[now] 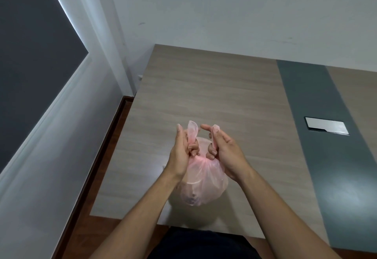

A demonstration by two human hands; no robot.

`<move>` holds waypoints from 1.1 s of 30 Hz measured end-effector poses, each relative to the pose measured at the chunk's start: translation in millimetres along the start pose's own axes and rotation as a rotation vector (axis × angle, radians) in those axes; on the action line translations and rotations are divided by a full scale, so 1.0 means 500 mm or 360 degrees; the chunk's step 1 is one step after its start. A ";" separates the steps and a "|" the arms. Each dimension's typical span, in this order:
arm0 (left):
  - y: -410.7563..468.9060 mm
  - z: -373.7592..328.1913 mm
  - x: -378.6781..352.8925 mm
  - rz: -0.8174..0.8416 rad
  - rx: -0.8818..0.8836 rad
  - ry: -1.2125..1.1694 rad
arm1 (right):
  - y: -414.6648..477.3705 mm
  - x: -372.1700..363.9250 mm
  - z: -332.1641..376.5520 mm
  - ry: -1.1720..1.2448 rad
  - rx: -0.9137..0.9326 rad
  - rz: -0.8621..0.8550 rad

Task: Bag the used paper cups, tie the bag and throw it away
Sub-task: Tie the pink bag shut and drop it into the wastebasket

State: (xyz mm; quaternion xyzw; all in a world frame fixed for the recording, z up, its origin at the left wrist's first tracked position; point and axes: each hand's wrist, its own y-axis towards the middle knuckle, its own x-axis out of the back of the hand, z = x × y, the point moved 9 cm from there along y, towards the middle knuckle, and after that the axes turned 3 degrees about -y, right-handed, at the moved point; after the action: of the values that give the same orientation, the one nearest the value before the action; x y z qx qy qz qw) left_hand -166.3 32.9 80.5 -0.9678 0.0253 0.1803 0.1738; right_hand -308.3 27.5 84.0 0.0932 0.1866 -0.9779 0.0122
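Note:
A thin pink plastic bag (204, 181) bulges over the near part of the wooden table (214, 87). Pale rounded shapes show dimly through it; the cups themselves cannot be made out. The bag's neck is gathered between my hands. My left hand (182, 152) pinches the left handle loop, which sticks up above my fingers. My right hand (224, 152) pinches the right handle loop, with its index finger stretched toward the left. Both handles meet at a twisted point just below my fingertips.
The table has a dark grey-green strip (318, 136) on the right with a silver cable hatch (326, 128) set in it. A white wall runs behind the table. A dark window blind (30, 65) fills the left. Wooden floor shows beside the table's left edge.

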 end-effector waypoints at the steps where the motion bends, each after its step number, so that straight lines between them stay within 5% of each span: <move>1: 0.001 0.003 -0.003 0.0015 0.0017 0.0018 | -0.005 -0.004 0.002 -0.0072 -0.0008 0.0022; 13: -0.020 0.007 -0.038 0.0435 0.0078 0.0348 | -0.029 -0.047 0.008 -0.0237 -0.0195 0.0310; 17: -0.010 0.010 -0.013 0.0272 0.0030 0.0362 | -0.022 -0.044 -0.009 -0.0159 -0.0268 0.0280; 21: 0.007 0.018 0.018 0.0111 0.0099 0.0147 | -0.022 -0.028 0.008 -0.0242 -0.0018 0.0191; 33: 0.011 0.036 0.015 0.0049 0.0349 -0.0231 | -0.026 -0.015 0.040 -0.0584 0.0288 0.0037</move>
State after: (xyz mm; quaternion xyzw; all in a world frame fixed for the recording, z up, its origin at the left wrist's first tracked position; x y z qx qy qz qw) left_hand -166.2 34.0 60.1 -0.9269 0.0470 0.2485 0.2772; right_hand -305.5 32.0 108.3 -0.0836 0.0916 -0.9911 0.0487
